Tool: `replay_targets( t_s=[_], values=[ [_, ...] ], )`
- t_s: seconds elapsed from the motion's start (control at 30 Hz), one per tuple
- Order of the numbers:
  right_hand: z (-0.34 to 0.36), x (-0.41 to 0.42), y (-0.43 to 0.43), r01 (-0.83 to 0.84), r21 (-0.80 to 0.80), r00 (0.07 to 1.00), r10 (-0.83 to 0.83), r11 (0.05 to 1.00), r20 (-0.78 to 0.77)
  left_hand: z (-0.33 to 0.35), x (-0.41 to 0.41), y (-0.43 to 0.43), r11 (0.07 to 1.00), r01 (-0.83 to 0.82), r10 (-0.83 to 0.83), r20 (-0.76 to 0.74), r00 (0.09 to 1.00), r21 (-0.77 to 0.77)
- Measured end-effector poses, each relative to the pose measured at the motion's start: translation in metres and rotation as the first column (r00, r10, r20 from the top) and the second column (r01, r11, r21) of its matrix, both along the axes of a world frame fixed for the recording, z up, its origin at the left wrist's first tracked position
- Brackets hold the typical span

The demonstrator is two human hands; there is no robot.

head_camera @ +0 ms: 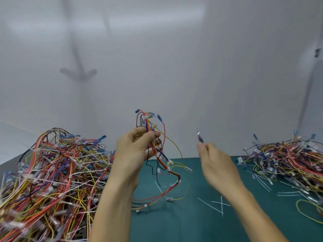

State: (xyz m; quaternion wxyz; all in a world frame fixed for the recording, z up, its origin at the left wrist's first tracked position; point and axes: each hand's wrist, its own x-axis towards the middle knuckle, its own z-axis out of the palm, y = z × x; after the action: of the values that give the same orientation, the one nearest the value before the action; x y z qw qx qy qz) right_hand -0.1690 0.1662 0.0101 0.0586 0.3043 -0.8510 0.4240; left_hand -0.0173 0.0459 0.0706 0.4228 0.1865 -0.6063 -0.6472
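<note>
Above the green mat (pixel 192 227), gripping wire harness (pixel 162 164) mid-length in curled left hand (pixel 134 151), long axis near upright with tail trailing onto the mat, right hand (pixel 216 165) close on its right but apart, pinching small blurred tool (pixel 200 137) angled up, next move likely leftward

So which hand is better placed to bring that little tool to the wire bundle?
Right. The right hand already pinches the small tool, blurred, close beside the wire bundle, while the left hand is busy gripping that bundle above the mat.
</note>
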Motion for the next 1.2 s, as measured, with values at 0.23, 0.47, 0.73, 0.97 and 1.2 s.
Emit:
replay_targets(
  t_s=[0.23, 0.47, 0.73, 0.97, 1.2],
  values=[
    [-0.091, -0.029, -0.008, 0.151, 0.640, 0.984, -0.053, 0.753, -0.170, -0.001, -0.004, 0.006, 0.995, 0.037, -0.034, 0.029, 0.999, -0.094],
    [-0.109, -0.032, -0.010, 0.196, 0.682, 0.963, -0.008, 0.704, -0.269, -0.002, -0.006, 0.007, 0.993, 0.032, -0.030, 0.020, 0.999, -0.111],
    [-0.099, -0.025, -0.009, 0.223, 0.662, 0.957, -0.032, 0.715, -0.288, -0.002, -0.014, 0.021, 0.981, 0.053, -0.054, 0.000, 0.999, -0.185],
    [0.000, -0.008, 0.001, -0.082, -0.294, 0.977, 0.019, 0.952, -0.213, -0.003, -0.020, 0.027, 0.956, 0.079, -0.097, -0.049, 0.994, -0.281],
    [0.061, 0.037, 0.028, -0.436, -0.530, 0.895, 0.412, 0.727, -0.170, 0.000, -0.020, 0.036, 0.860, 0.102, -0.106, 0.021, 0.994, -0.500]
  ],
)
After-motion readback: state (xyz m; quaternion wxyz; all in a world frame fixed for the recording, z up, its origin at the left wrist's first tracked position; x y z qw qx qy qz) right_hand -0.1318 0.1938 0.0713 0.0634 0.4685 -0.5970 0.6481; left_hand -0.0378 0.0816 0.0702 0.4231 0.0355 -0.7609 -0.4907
